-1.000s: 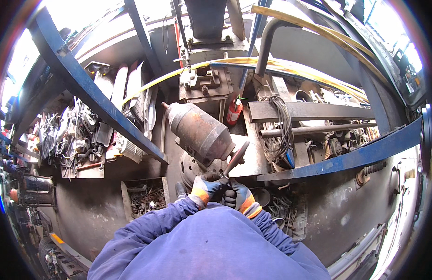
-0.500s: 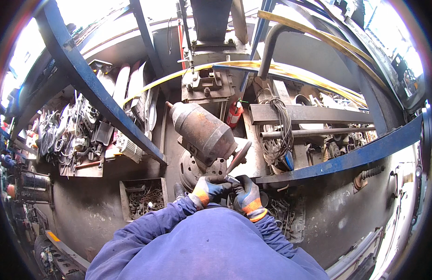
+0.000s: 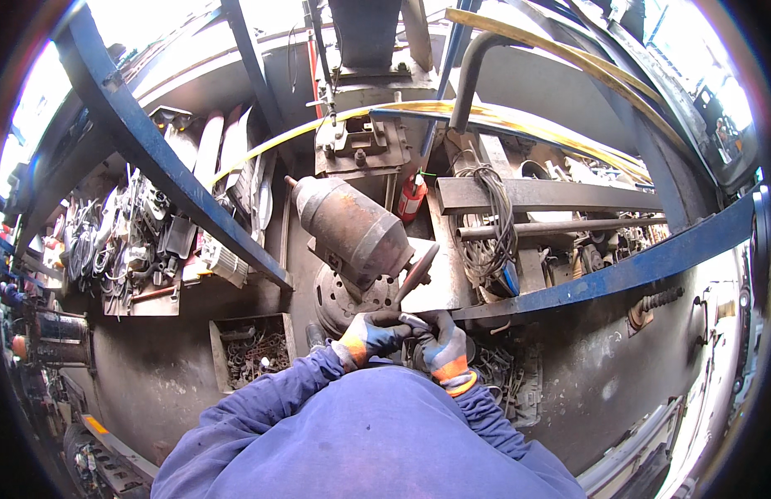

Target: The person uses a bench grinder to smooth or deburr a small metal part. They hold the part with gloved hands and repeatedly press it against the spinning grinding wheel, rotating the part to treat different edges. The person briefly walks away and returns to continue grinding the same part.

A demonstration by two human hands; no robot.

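Observation:
Both hands are gloved in grey, orange and dark fabric and meet just in front of my body. My left hand [image 3: 368,337] and my right hand [image 3: 446,349] are closed around a small grey metal piece [image 3: 414,321], seemingly rod-shaped; its exact kind is too small to tell. It is tilted between the fingertips, which cover part of it. Just beyond stands a bench grinder with a rusty barrel-shaped motor [image 3: 352,226]. Its thin grinding wheel [image 3: 418,276] faces me, close to the metal piece but apparently apart from it. A perforated round base [image 3: 334,301] sits under the motor.
A blue beam [image 3: 602,287] crosses at right, near my right hand. Coiled cable [image 3: 498,241] hangs over a steel bar [image 3: 552,197]. A scrap box [image 3: 220,359] lies left on the floor. Beyond the grinder stands a red fire extinguisher [image 3: 412,200]. Parts [image 3: 152,224] crowd the left.
The view has shifted slightly, so the surroundings sit a little further left. Both hands still hold the metal piece, whose angle between the fingers has changed slightly.

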